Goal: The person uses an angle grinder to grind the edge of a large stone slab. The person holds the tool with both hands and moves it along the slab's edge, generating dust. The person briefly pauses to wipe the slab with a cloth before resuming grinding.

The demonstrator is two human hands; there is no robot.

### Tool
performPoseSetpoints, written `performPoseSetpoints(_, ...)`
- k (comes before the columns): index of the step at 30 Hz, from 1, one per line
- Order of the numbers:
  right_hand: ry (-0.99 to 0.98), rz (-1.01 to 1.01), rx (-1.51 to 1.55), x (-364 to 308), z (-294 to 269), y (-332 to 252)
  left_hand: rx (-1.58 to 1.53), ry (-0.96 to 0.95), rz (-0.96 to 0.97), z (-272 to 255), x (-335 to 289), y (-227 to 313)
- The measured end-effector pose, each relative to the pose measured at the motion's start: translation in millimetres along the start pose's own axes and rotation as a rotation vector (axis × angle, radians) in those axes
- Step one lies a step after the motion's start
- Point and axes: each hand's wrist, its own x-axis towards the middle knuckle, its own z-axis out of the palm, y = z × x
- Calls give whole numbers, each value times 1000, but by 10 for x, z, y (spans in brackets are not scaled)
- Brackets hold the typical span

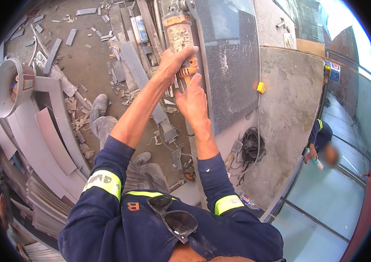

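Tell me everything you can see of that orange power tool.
The power tool has a scuffed, cylindrical body with orange sections and a grey, metallic-looking head at the picture's top edge. It points forward, beside a dark grey slab. The left grip wraps its body; the right grip is at its slotted rear.

The power tool [180, 38] shows orange at each end of a cream middle mottled with brown; the slab [231, 96] is dark grey, smeared with white; the tape measure [261, 87] is bright yellow. The shirt [238, 242] is navy with fluorescent yellow-green bands and a small orange chest mark; the sunglasses [181, 222] are black; the bucket [26, 83] is greyish white; the floor [93, 65] is dusty brown
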Motion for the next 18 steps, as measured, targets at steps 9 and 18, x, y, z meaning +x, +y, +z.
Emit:
performPoseSetpoints(9,-15,25,-10,226,30,10,29,32,26,27,140,71)
performPoseSetpoints(18,31,-26,23,692,-35,-273,37,3,-1,-20,615,468)
